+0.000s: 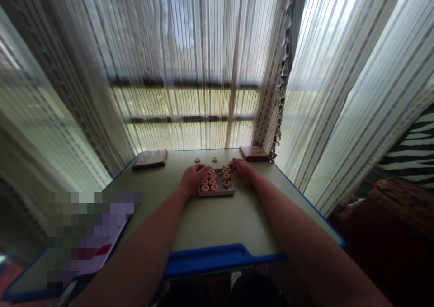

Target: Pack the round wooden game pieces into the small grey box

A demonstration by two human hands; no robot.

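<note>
A shallow wooden tray [217, 192] lies on the table, holding round xiangqi pieces. Red-marked pieces [212, 181] stand in rows on its left side, and dark-marked pieces [226, 177] line its right side, with bare tray floor between. My left hand [194, 179] is wrapped round the tray's left wall, its fingertips by the red pieces. At the tray's far right corner, my right hand [244, 170] has its fingers pinched on a pale xiangqi piece [231, 166], partly hidden by the fingers. Beyond the tray, two loose pieces [214, 159] lie on the table.
The pale table [203, 225] has a blue rim. A flat wooden box [150, 159] lies at the far left and a carved wooden box lid [253, 153] at the far right. A blurred-out flat object [101, 234] is at the near left. Striped curtains [203, 49] hang behind.
</note>
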